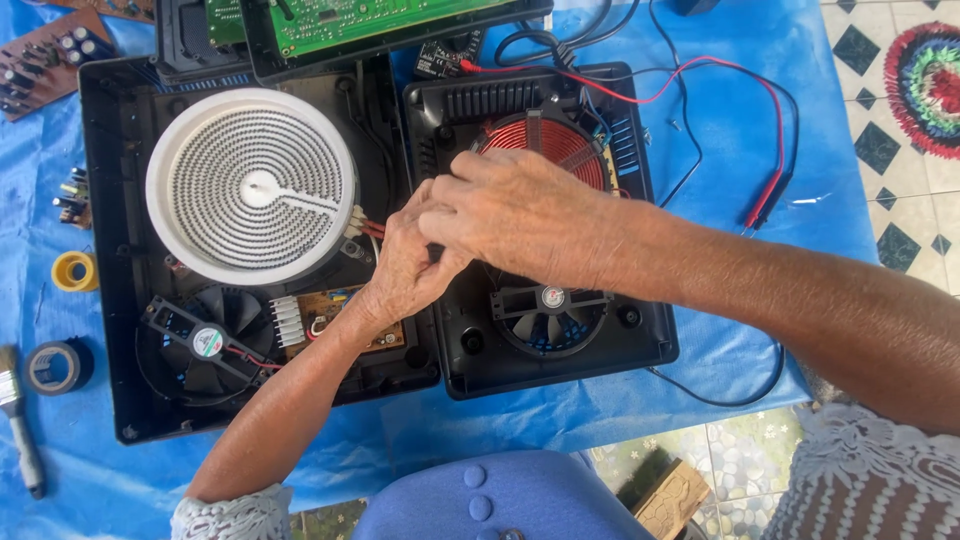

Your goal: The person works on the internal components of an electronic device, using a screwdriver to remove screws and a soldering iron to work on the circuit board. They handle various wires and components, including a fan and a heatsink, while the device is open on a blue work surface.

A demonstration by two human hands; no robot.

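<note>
both hands meet over the opened induction cooker on the blue sheet

left hand (405, 268) and right hand (515, 215) bunch fingers together, pinching something hidden beside the red coil (560, 150); coil looks stiff yet fragile, best gripped by its rim.

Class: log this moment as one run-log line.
left hand + right hand: meet between cooker bases | beside: red coil, white heating element

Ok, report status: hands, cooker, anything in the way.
Left hand, right hand together over open cooker, grip hidden. Red coil half covered. Probe leads lie alongside.
</note>
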